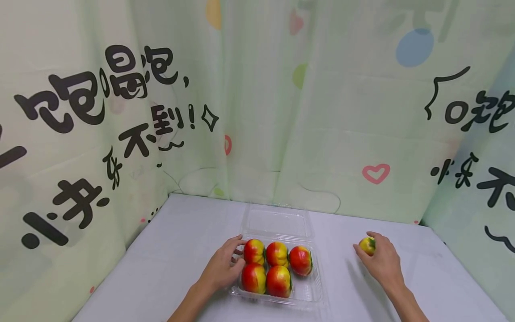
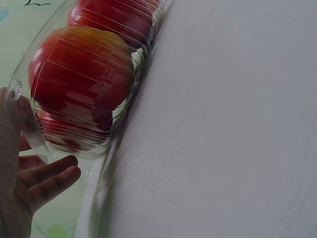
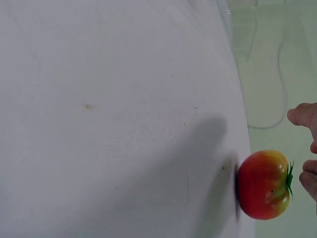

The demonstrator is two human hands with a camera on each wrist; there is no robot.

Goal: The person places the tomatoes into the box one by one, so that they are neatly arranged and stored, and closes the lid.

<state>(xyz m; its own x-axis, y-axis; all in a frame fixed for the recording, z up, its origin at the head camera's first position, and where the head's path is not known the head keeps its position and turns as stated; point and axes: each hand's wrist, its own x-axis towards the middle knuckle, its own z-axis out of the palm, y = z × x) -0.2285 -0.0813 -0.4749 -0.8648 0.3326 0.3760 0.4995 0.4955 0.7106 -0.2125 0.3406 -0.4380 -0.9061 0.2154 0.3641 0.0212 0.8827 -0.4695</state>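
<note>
In the head view a clear plastic clamshell box (image 1: pixel 316 286) holds several red-and-yellow tomatoes (image 1: pixel 277 254). My left hand (image 1: pixel 220 267) rests along the box's left side, its fingers loosely spread at the rim. The left wrist view has tomatoes (image 2: pixel 81 69) behind the ribbed clear wall and the left fingers (image 2: pixel 54 181) reaching past its corner. Out to the right, my right hand (image 1: pixel 380 259) hovers over a single tomato (image 1: pixel 367 245), thumb and fingers apart. In the right wrist view that tomato (image 3: pixel 262 185) sits on the table, its green calyx just short of the fingertips (image 3: pixel 308 181).
The box's clear lid (image 1: pixel 277 222) lies folded back behind it. A white-covered table (image 1: pixel 177 250) extends around the box. Pale green curtains (image 1: pixel 257 107) with black lettering hang along its back and both sides.
</note>
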